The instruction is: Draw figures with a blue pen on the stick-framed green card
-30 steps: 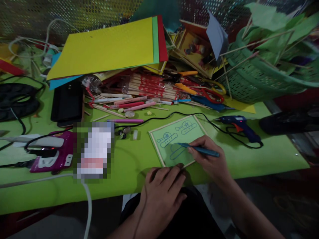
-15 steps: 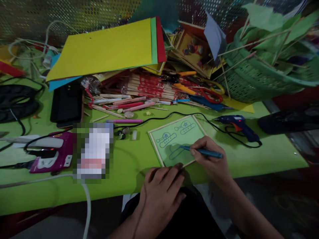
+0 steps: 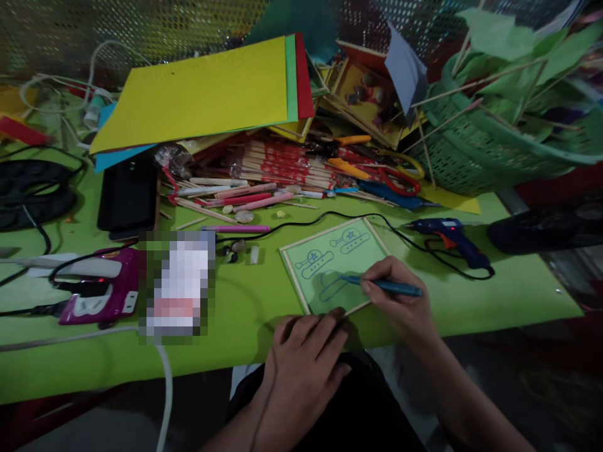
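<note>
Clock centred on the framed panel, 12 pointing away from the wearer. Biggest first.

Table (image 3: 245, 292): smooth, lime-green top, runs full width behind the hands. Basket (image 3: 475, 144) at 2 o'clock: green perforated plastic, curved wall, thin sticks and green sheet material poking out. Sheet stack (image 3: 198, 94) between 10 and 11: flat, matte, yellow on top, green and red edges showing. Stick bundles (image 3: 282, 164) at 11: straight thin rods in red-printed wrap.

Hands are apart. Left hand (image 3: 304, 358) at 7: palm down, fingers loosely extended, fingertips on the panel's near edge, gripping nothing. Right hand (image 3: 400, 295) at 4: thumb and fingers pinched on the pen.

Panel (image 3: 336, 260): flat green sheet, pale narrow strips as border, lies on the table in front of the wearer. Two line-drawn tanks with stars at 9 and 1, part-drawn outline at 6.

Glue gun (image 3: 464, 242) at 3: blue body, orange trigger, black cord. Pen (image 3: 400, 289): slim teal barrel, tilted, tip by the part-drawn outline; too dim to call contact. Pebbles (image 3: 239, 246) at 9: small, rounded, glossy.
</note>
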### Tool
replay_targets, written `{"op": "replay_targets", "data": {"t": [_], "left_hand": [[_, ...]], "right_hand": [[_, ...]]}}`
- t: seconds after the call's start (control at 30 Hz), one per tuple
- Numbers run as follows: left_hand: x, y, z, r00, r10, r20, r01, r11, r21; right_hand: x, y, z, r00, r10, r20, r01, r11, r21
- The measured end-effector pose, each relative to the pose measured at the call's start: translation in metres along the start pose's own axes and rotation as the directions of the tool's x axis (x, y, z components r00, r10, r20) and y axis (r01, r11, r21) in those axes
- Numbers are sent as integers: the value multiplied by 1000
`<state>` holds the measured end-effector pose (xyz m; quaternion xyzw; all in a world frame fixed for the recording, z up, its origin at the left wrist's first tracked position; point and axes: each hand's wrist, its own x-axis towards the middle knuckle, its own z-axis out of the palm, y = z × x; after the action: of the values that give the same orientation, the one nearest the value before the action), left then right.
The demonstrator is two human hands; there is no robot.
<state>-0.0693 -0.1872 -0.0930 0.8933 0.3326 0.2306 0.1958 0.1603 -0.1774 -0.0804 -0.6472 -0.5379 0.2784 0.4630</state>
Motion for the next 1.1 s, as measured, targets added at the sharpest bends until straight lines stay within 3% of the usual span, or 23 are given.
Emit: {"op": "replay_targets", "data": {"t": [0.1,0.27,1.1], "left_hand": [[1,0,0,1000,-1,2,1,1000,-6],[1,1,-1,1000,1,1,-1,1000,-3],[2,2,0,1000,8,5,-8,999,53]], "right_hand": [[-1,0,-1,999,32,-17,-31,997,64],[1,0,0,997,51,55,-57,991,123],[4,0,4,988,7,154,-2,999,-33]]}}
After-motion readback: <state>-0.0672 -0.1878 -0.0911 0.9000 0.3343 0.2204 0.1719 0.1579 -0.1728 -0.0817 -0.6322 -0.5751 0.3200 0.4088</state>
